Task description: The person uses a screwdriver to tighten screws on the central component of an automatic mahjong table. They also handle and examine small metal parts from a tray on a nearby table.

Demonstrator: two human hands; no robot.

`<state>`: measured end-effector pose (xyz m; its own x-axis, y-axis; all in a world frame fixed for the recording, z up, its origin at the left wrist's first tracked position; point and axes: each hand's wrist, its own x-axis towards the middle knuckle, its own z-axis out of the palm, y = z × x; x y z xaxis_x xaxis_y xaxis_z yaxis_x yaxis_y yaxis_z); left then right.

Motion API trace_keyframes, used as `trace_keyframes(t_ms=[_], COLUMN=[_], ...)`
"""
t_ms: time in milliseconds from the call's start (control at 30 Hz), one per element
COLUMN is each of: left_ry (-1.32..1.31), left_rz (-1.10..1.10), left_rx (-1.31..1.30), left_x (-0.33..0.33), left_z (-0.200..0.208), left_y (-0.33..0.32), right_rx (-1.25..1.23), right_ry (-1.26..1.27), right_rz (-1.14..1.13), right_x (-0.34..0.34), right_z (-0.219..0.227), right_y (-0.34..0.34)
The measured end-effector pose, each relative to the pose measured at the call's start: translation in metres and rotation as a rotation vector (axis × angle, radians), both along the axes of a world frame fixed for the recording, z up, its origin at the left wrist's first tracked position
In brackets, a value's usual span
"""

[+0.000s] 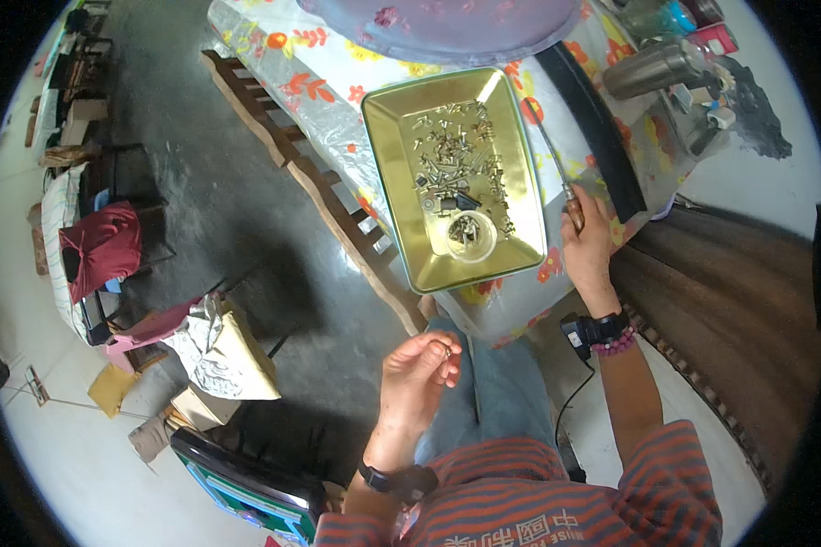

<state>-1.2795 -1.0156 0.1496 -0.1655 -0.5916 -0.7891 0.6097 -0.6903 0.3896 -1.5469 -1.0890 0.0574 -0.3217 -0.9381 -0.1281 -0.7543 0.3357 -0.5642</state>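
My left hand is raised in front of my lap, thumb and fingers pinched on a small metal piece, too small to tell its exact kind. At the table's right side my right hand grips the brown handle of a screwdriver, whose long thin shaft points away along the tray's right side. Between and beyond my hands lies a gold rectangular tray on the table. Loose screws and small metal parts are scattered in it. A small clear round cup with more metal parts stands near its close end.
A flowered plastic cloth covers the table. Beyond the tray is a purple round lid or basin. A black curved strip and a metal flask lie to the right. A wooden bench runs along the left edge.
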Motion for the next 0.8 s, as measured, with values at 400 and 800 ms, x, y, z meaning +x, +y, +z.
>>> trace_keyframes(t_ms=[400, 800], left_ry=[-0.011, -0.004], left_rz=[0.079, 0.079], left_rx=[0.011, 0.008], left_x=[0.019, 0.017], left_z=[-0.045, -0.059], left_y=[-0.041, -0.048], right_rx=[-0.216, -0.171], right_ry=[-0.076, 0.011], right_rz=[0.206, 0.716], right_x=[0.025, 0.075], right_z=[0.018, -0.009], right_y=[-0.046, -0.113])
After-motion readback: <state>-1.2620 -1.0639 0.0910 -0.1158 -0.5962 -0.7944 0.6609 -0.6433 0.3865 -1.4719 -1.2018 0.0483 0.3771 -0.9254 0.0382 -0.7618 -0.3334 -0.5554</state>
